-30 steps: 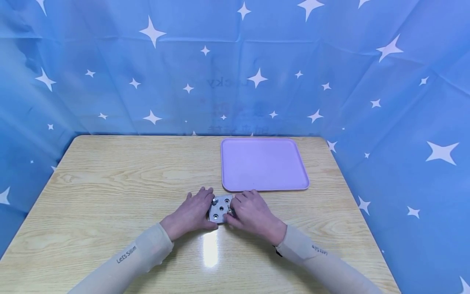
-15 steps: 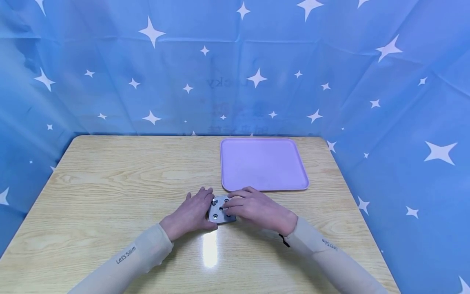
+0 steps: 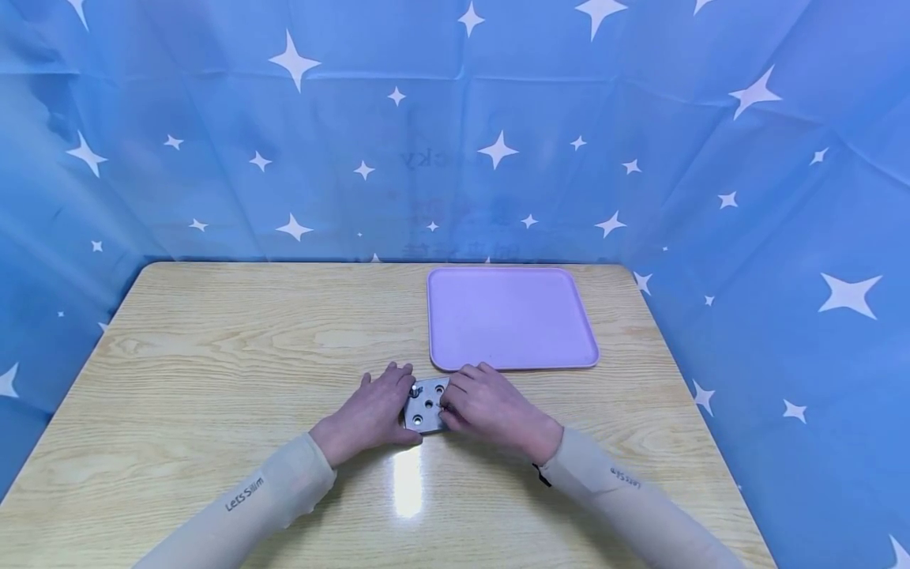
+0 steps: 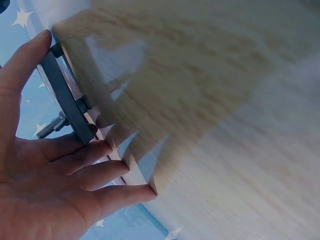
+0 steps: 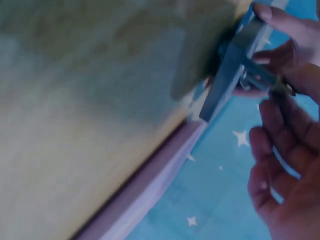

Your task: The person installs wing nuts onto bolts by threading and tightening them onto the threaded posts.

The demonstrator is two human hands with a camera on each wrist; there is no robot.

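A grey metal plate point(image 3: 428, 416) with several round holes is at the middle of the table. My left hand point(image 3: 371, 409) grips its left side, thumb at the near edge and fingers at the far one. Out of the plate sticks a threaded bolt point(image 4: 49, 128) with what looks like a wing nut point(image 4: 61, 121), close to my left fingers. At the right side, my right hand point(image 3: 490, 412) pinches a small metal fastener point(image 5: 288, 89) between thumb and forefinger. Its exact kind is blurred. Dark short feet point(image 4: 84, 103) show under the plate.
Just beyond the hands lies a shallow purple tray point(image 3: 512, 367) on the wooden table point(image 3: 270, 340). A blue curtain point(image 3: 341, 126) with white stars hangs behind and at both sides.
Half a second ago my right hand was drawn slightly right, with its fingers spread out over the plate. Now those fingers are curled in at the plate's right side. My left hand stays put.
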